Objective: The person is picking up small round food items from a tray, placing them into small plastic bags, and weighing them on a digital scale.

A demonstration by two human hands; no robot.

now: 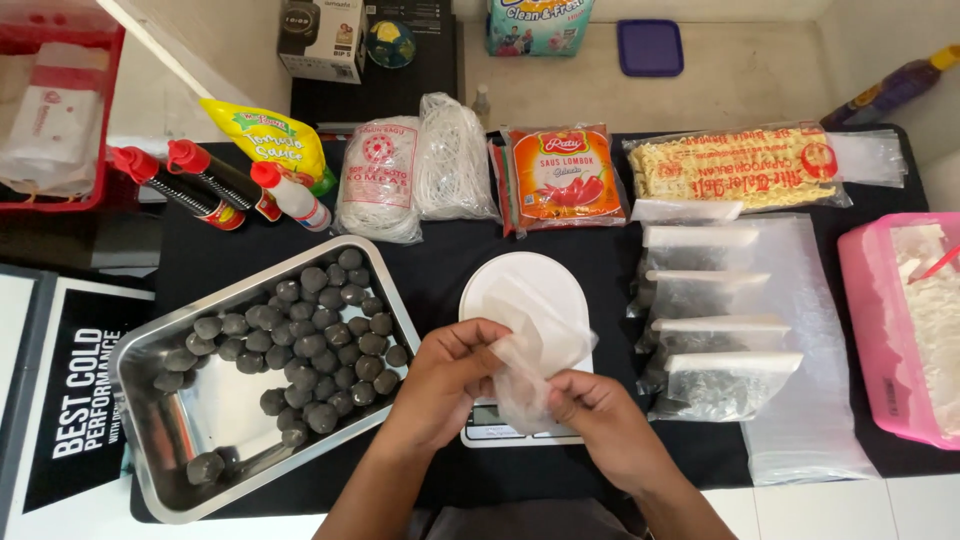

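Thin clear plastic bag [525, 365], crinkled, glossy. Shiny polished metal tray [165, 470], lower left. Dull, rough grey meatballs [310, 335]. Matt black cloth [440, 250] beneath. Smooth white plastic scale [520, 290]. Glossy pink plastic tub [868, 330], right edge.

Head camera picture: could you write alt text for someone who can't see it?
Two hands, the left hand and right hand, hold a clear plastic bag over a white kitchen scale on a black table. A metal tray of dark round balls sits to the left, filled bags to the right.
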